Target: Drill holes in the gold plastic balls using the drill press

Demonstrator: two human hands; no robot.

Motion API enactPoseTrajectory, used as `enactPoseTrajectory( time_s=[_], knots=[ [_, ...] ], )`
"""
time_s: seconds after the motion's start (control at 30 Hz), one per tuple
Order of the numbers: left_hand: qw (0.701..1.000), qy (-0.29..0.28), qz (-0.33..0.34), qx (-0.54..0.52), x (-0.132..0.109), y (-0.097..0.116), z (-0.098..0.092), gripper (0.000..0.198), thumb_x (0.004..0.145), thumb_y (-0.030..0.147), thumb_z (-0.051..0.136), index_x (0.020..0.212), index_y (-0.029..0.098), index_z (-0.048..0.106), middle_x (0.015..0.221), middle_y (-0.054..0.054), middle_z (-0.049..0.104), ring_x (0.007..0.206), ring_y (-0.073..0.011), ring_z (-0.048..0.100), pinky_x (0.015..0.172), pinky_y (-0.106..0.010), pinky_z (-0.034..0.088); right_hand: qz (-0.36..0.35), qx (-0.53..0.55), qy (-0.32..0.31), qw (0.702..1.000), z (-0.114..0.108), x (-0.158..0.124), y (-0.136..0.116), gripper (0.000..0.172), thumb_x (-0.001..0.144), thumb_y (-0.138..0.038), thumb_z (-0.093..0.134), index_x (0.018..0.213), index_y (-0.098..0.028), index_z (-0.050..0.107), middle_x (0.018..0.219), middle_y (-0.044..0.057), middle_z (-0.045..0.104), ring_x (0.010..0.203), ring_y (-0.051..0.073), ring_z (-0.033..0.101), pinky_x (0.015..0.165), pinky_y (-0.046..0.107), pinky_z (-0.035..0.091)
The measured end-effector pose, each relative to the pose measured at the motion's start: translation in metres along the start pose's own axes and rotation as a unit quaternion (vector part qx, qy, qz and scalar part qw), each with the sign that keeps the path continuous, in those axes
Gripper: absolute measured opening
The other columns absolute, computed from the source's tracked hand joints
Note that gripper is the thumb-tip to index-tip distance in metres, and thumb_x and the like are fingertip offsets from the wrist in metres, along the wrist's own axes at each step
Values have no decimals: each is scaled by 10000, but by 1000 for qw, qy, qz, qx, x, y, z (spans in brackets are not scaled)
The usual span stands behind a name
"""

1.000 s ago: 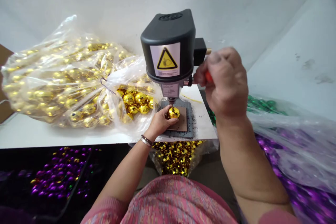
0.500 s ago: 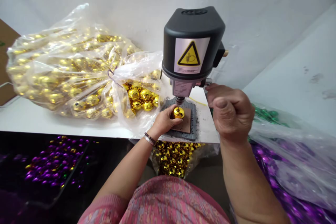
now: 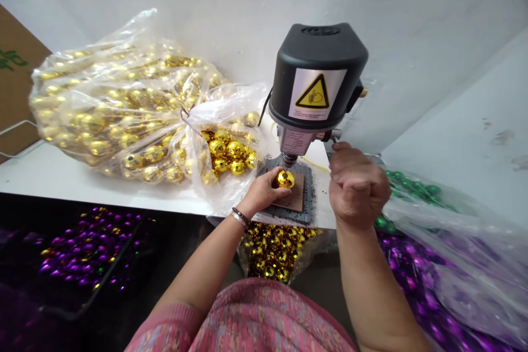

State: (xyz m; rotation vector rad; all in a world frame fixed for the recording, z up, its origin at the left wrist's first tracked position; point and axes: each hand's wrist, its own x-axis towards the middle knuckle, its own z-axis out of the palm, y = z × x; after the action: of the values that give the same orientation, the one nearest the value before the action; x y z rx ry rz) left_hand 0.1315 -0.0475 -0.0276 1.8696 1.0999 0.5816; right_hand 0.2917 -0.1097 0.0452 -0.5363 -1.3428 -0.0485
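My left hand (image 3: 266, 191) grips a shiny gold faceted ball (image 3: 286, 179) between thumb and fingers, under the chuck of a black bench drill press (image 3: 319, 77). The ball rests over a brown board (image 3: 296, 198) on the drill's grey base (image 3: 307, 206), with dark specks scattered around. Whether the bit is inside the ball I cannot tell. My right hand (image 3: 358, 186) is closed in a fist round the drill press's feed handle (image 3: 335, 135), at the right of the machine; most of the handle is hidden by the fingers.
A large clear bag of gold balls (image 3: 111, 115) lies left on the white table (image 3: 103, 192). Below the table edge hangs an open bag of gold balls (image 3: 270, 253). At right are bags of green balls (image 3: 412, 187) and purple balls (image 3: 412, 286). A cardboard box (image 3: 20, 66) stands far left.
My right fist has moved slightly downward relative to the drill press, still round the handle. My left hand keeps the ball under the chuck. The whole view has shifted a little.
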Motion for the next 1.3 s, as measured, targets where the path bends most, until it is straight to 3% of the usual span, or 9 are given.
enactPoseTrajectory(
  time_s=[0.27,0.53,0.7,0.9,0.97,1.07,1.2,1.23,1.3],
  knots=[
    [1000,-1,17,3,-1,-4,1,611,764,312,757,1345,171,628,1075,-42,756,948,-215,685,857,-296,527,-7,-26,23,999,3,-11,2,417,947,-420,494,614,-169,478,580,-31,501,637,79,548,937,391,527],
    [1000,17,4,1,-8,0,2,616,720,249,771,1313,174,624,1047,-24,737,938,-205,680,839,-287,533,157,-19,85,984,14,58,-9,535,966,-584,357,658,-169,497,544,-30,433,511,67,482,542,259,402],
    [1000,10,27,-11,-24,0,-5,618,720,232,761,1311,150,604,1090,-43,725,989,-218,680,898,-315,536,198,-7,117,973,24,74,-13,512,893,-633,498,652,-186,432,507,-57,376,449,62,416,462,240,294],
    [981,-175,78,34,-64,-3,-29,659,710,372,837,1321,216,646,1215,-85,724,1082,-252,688,961,-348,532,181,0,123,976,24,68,-13,505,845,-634,585,660,-193,422,510,-56,377,447,55,419,469,247,339],
    [976,-194,85,58,-71,-4,-34,670,699,400,854,1320,242,659,1284,-98,703,1089,-258,687,963,-361,537,177,-3,124,976,23,66,-13,488,860,-614,576,667,-193,423,512,-55,386,451,57,424,474,251,330],
    [991,-82,81,60,-66,-10,-42,532,798,383,778,1296,232,670,1276,-100,705,1050,-232,683,959,-357,543,170,-9,124,978,22,63,-14,453,884,-577,554,682,-189,435,518,-55,405,467,63,446,493,257,328],
    [965,227,2,128,-46,-27,-57,304,940,205,536,1202,174,688,1183,-128,717,1138,-245,645,1044,-390,499,165,-8,113,980,21,60,-13,436,892,-563,543,698,-185,445,529,-61,406,480,57,456,507,253,340],
    [950,267,-21,158,-42,-33,-61,315,937,171,513,1204,161,681,1198,-144,706,1183,-261,627,1069,-408,483,166,-7,112,980,21,59,-13,437,892,-565,543,698,-185,448,527,-62,404,478,56,457,505,253,340],
    [941,259,-43,213,-40,-43,-66,338,924,161,532,1237,147,659,1267,-168,672,1234,-286,603,1085,-430,472,164,-5,113,980,21,59,-13,437,889,-567,549,699,-186,454,520,-64,394,477,57,460,506,256,350]
  ],
)
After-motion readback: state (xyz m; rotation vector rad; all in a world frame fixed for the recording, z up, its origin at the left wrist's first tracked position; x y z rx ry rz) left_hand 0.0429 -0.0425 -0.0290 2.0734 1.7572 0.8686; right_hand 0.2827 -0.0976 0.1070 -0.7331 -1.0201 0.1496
